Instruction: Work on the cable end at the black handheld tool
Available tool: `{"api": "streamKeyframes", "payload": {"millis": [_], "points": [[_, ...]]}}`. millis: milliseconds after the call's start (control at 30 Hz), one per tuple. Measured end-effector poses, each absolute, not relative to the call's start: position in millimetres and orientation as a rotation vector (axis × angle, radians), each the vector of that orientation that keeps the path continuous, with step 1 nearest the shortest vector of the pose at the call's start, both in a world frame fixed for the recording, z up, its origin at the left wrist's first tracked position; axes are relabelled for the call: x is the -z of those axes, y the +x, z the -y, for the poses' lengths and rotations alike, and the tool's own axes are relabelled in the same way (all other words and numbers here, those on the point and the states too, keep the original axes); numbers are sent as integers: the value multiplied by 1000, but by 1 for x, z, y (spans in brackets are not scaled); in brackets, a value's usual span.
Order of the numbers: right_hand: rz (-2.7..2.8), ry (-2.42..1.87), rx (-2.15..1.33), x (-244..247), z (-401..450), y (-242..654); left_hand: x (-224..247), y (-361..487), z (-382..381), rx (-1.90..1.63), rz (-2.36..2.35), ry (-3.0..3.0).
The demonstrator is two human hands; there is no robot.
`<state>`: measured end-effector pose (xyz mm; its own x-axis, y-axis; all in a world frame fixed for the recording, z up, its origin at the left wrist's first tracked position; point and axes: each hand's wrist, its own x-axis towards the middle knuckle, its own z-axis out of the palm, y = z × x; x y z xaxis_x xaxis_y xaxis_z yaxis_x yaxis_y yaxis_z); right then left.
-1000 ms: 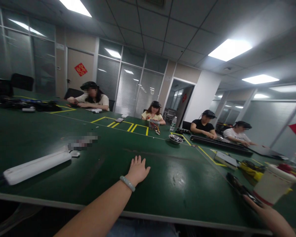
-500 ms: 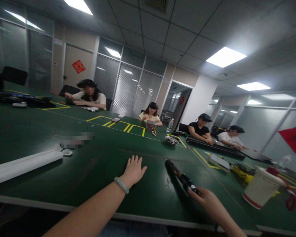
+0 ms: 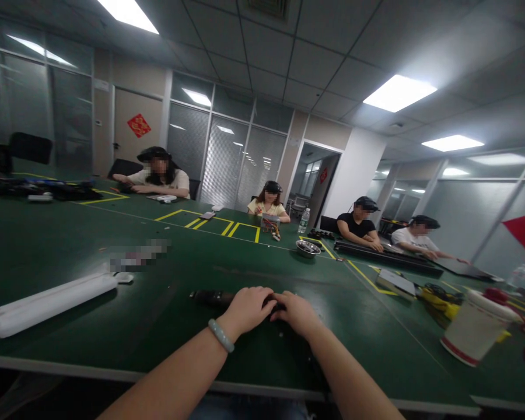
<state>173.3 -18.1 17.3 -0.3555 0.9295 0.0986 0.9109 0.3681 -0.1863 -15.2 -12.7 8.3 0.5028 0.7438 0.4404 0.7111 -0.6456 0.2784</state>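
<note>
A long, dark rod-shaped device (image 3: 214, 298) lies crosswise just above or on the green table in front of me; its exact kind is hard to make out. My left hand (image 3: 248, 309), with a pale bangle at the wrist, is wrapped over its middle. Close beside it, my right hand (image 3: 296, 314) grips the right end, fingertips nearly meeting the left thumb. Both hands cover that end of the device. What looks like a dark cord (image 3: 308, 353) runs below the right hand toward the table edge.
On the left lies a long white case (image 3: 55, 303). A metal bowl (image 3: 308, 249) and a water bottle (image 3: 304, 221) stand farther back. At right are a white cup (image 3: 476, 326) and a grey box (image 3: 396, 284). Several people sit across the table (image 3: 166, 326).
My right hand has brought the device leftward and turned it from slanting to crosswise. My left hand, flat on the table before, has closed over it.
</note>
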Motion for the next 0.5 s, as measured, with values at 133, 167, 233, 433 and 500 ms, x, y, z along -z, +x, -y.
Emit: {"api": "streamKeyframes", "payload": {"millis": [133, 167, 233, 433, 500], "points": [[2346, -1620, -62, -17, 32, 183, -4, -19, 10, -745, -1268, 2737], [2312, -1596, -25, -18, 40, 187, -4, -20, 9, -729, -1257, 2748], [2290, -1561, -5, -21, 57, 195, -3, -20, 8, -724, -1243, 2758], [2489, -1536, -420, -34, 94, 220, -6, -14, 13, -736, -1167, 2837], [2466, -1568, -486, -39, 99, 225, -8, -11, 16, -736, -1142, 2884]]}}
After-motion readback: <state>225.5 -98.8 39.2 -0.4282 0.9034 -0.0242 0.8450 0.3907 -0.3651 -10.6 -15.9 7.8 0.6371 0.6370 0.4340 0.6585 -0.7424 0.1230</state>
